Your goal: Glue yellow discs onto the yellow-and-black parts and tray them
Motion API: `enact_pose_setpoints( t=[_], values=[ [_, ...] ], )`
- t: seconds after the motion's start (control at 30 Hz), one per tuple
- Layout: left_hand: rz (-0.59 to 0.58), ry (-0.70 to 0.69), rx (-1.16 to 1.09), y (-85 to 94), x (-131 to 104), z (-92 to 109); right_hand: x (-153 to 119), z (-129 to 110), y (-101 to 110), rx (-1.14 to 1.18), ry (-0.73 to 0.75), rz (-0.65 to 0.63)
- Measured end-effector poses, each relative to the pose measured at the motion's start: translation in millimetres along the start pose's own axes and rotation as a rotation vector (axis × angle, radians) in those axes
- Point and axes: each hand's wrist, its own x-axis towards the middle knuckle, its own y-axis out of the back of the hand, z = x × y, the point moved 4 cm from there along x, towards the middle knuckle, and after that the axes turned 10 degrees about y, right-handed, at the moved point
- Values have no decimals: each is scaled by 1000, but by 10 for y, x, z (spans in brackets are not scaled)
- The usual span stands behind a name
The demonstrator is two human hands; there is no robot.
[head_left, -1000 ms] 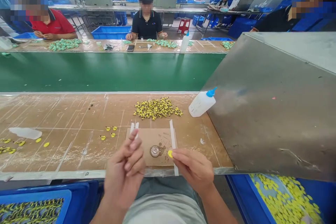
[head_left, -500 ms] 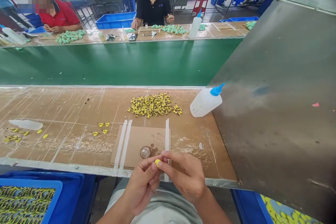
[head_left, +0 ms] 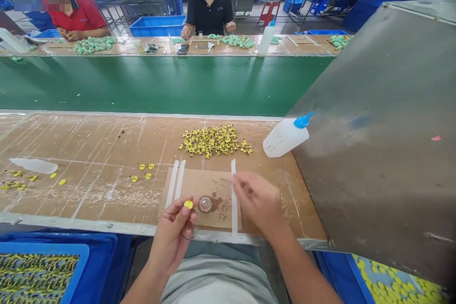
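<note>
Pinching one yellow disc (head_left: 188, 204): left hand (head_left: 175, 226). Right hand (head_left: 261, 197) grip blurred, can't tell. Four pieces (head_left: 147, 176) grouped leftward.

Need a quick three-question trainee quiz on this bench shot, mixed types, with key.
1. Which hand holds the yellow disc? A) left hand B) right hand C) neither
2. True or false: the pile of small yellow-and-dark pieces lies beyond the taped cardboard sheet, farther from the person.
3. Fill in: the bottle next to the metal box has a ____ cap.

Key: 1. A; 2. True; 3. blue
</note>
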Motion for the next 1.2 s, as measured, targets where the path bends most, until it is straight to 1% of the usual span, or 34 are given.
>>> enact_pose_setpoints(
  t=[0.03, 0.07, 0.13, 0.2, 0.27, 0.37, 0.47, 0.57, 0.63, 0.73, 0.8, 0.87, 0.93, 1.0, 1.07, 1.1, 1.13, 1.2],
  values=[
    [15, -27, -3, 40, 17, 77, 45, 206, -23, -116, -112, -7],
    [25, -49, -9, 76, 36, 147, 88, 400, -60, -207, -182, -44],
    [32, -88, -25, 138, 82, 260, 158, 725, -130, -309, -252, -80],
    [32, -109, -55, 192, 145, 328, 197, 932, -192, -348, -274, -97],
    [28, -105, -91, 238, 223, 354, 208, 1026, -238, -369, -287, -108],
    [20, -78, -128, 275, 353, 347, 201, 1043, -282, -384, -302, -140],
    [21, -65, -141, 272, 460, 332, 192, 1025, -298, -371, -297, -186],
    [28, -65, -142, 247, 533, 325, 168, 1019, -282, -339, -280, -216],
    [37, -74, -153, 234, 571, 319, 140, 1017, -246, -318, -274, -212],
    [53, -91, -178, 227, 630, 295, 103, 1002, -156, -307, -280, -171],
    [67, -97, -183, 230, 667, 270, 98, 974, -83, -275, -276, -93],
    [83, -106, -183, 239, 694, 250, 94, 961, -25, -176, -320, 13],
    [95, -115, -182, 251, 710, 241, 69, 989, -26, 29, -459, 86],
    [97, -117, -177, 259, 718, 238, 27, 1024, -90, 285, -619, 116],
    [103, -113, -171, 270, 720, 235, -6, 1030, -154, 478, -694, 149],
    [106, -111, -167, 277, 720, 232, -20, 1026, -169, 507, -699, 165],
    [107, -109, -163, 284, 720, 227, -33, 1019, -173, 483, -692, 168],
    [98, -111, -150, 296, 719, 214, -54, 994, -165, 316, -634, 123]
  ],
)
